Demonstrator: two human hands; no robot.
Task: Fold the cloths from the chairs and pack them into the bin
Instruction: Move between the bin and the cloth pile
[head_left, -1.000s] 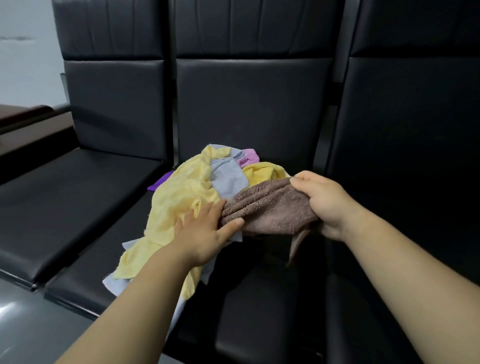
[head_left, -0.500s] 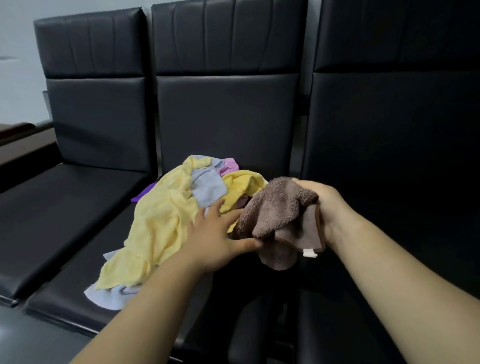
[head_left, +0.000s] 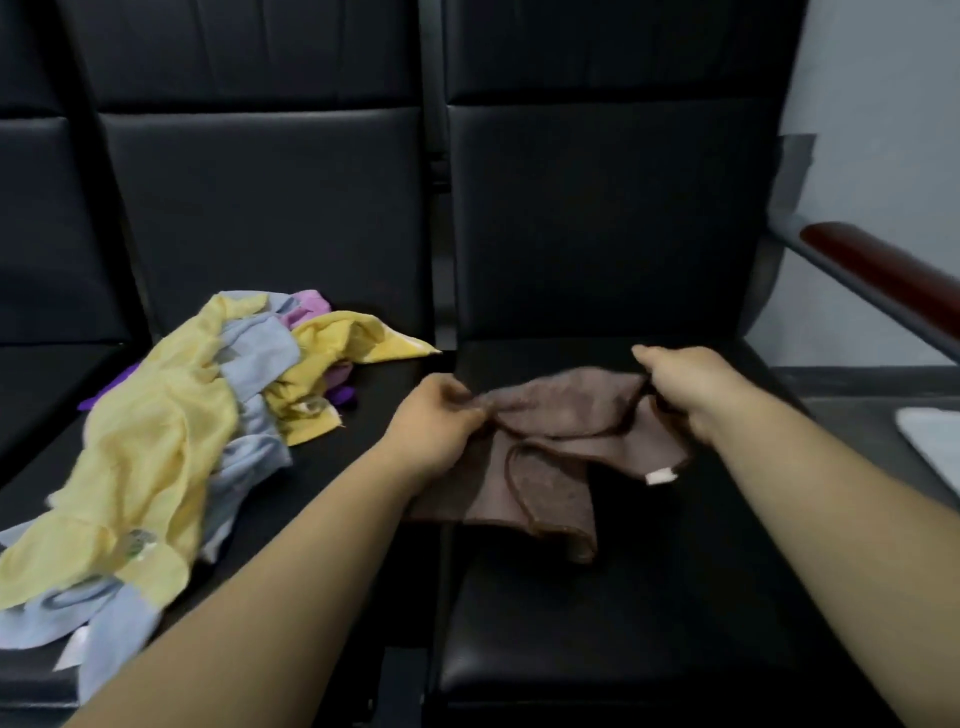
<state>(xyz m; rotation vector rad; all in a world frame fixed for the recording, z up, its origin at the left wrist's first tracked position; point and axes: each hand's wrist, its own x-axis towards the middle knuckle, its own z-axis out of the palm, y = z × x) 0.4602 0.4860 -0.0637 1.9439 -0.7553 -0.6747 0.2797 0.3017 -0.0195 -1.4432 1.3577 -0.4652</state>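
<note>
A brown towel (head_left: 550, 457) with a small white tag hangs crumpled over the right black chair seat (head_left: 597, 613). My left hand (head_left: 436, 426) pinches its left upper edge, and my right hand (head_left: 691, 384) grips its right upper edge. On the middle chair seat (head_left: 332, 467) lies a heap of cloths (head_left: 171, 441): yellow, pale blue, pink and purple ones tangled together. No bin is in view.
Tall black chair backs (head_left: 597, 218) stand behind both seats. A dark red armrest (head_left: 883, 270) on a grey bar runs at the right. A pale flat object (head_left: 935, 441) sits at the right edge on a grey surface.
The brown towel has left the heap and moved right over the right seat. My left hand now pinches its edge too, and both hands have pulled it apart. The view has swung right.
</note>
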